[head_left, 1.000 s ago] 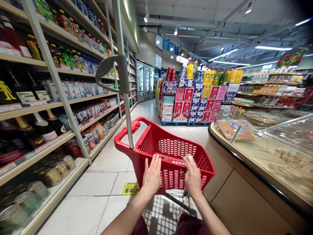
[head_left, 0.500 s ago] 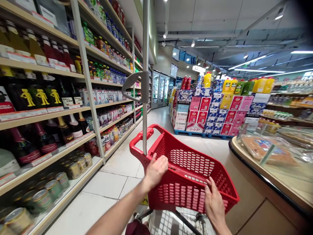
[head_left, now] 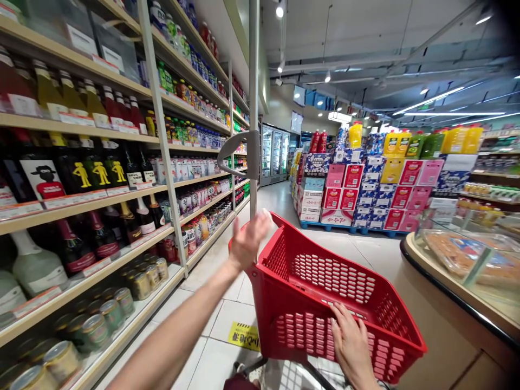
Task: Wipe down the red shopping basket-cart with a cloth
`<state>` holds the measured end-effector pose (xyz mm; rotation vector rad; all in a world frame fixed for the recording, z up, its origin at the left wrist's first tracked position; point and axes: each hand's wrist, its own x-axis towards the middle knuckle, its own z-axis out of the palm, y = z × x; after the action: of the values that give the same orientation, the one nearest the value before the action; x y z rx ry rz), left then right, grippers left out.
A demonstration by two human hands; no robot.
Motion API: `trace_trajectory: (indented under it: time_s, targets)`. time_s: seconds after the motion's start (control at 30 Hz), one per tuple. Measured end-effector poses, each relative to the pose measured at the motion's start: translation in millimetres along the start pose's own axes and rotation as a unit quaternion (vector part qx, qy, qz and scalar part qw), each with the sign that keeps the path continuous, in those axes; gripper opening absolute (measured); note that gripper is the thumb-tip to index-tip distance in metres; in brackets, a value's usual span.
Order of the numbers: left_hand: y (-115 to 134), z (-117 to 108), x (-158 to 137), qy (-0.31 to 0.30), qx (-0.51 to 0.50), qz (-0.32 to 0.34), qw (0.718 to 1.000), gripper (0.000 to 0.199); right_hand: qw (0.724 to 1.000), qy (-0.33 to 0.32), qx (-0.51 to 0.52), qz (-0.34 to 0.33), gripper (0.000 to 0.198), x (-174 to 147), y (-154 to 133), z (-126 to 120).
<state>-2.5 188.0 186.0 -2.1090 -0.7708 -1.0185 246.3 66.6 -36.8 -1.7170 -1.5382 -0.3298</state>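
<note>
A red plastic shopping cart [head_left: 303,319] with perforated walls and a bare basket floor stands sideways in front of me. My left hand [head_left: 251,241], smeared by motion, is raised by the cart's handle end. Its fingers look spread with nothing in them; whether it touches the handle is unclear. My right hand [head_left: 352,344] is on the near rim of the basket, fingers over the edge and thumb along the outer side. A metal pole [head_left: 254,70] with a grey loop-shaped piece [head_left: 246,154] rises behind my left hand at the handle end.
Shelves [head_left: 93,195] of bottles and cans line the left. A rounded counter [head_left: 442,303] with packaged food under glass stands close on the right. Stacked drink cartons [head_left: 341,187] stand ahead, beside glass-door coolers [head_left: 274,149]. A yellow sign [head_left: 244,335] lies on the tiled floor.
My left hand has lifted up and left toward the handle end. The cart appears farther right and lower in view. My right hand sits farther back along its near rim.
</note>
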Motion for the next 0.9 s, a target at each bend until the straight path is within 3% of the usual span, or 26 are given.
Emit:
trace_trajectory:
  time_s: [0.07, 0.13, 0.27, 0.33, 0.5, 0.53, 0.6, 0.7, 0.8, 0.9]
  targets:
    - [-39.8, -18.6, 30.4, 0.03, 0.02, -0.035, 0.999, 0.045, 1.0, 0.002, -0.01, 0.0, 0.046, -0.5, 2.5, 1.8]
    - [-59.3, -24.2, 36.6, 0.028, 0.027, 0.004, 0.999, 0.044, 1.0, -0.006, -0.014, 0.0, 0.046, -0.2, 4.7, 2.6]
    - [-54.3, -12.5, -9.3, -0.059, -0.004, 0.172, 0.983, 0.047, 0.999, -0.035, -0.005, -0.013, 0.044, 2.0, 9.6, 2.6]
    - [-51.6, -9.4, -21.1, -0.088, -0.017, 0.213, 0.973, 0.047, 0.999, -0.042, 0.0, -0.012, 0.045, 3.5, 10.9, 2.7]
    - [-67.1, -14.3, 31.0, -0.025, 0.009, 0.077, 0.997, 0.053, 1.0, -0.028, 0.002, 0.0, 0.046, 6.9, 9.6, 5.4]
    - [-66.8, -12.6, 35.4, -0.036, 0.009, 0.069, 0.997, 0.053, 1.0, -0.026, 0.002, 0.0, 0.047, 7.8, 9.7, 5.8]
    - [-57.7, -4.1, 20.6, -0.097, -0.011, 0.124, 0.987, 0.052, 1.0, -0.028, 0.004, 0.006, 0.048, 10.2, 10.7, 5.4]
    - [-32.4, 12.9, -39.0, -0.206, -0.067, 0.208, 0.954, 0.047, 0.999, -0.052, 0.014, 0.004, 0.046, 13.5, 12.9, 1.0]
    - [-16.2, 19.9, -76.7, -0.247, -0.085, 0.166, 0.951, 0.047, 0.998, -0.062, 0.025, -0.021, 0.043, 12.2, 14.4, -3.9]
    - [-13.6, 20.0, -76.6, -0.231, -0.08, 0.126, 0.961, 0.046, 0.998, -0.049, 0.028, -0.024, 0.043, 6.6, 16.6, -3.5]
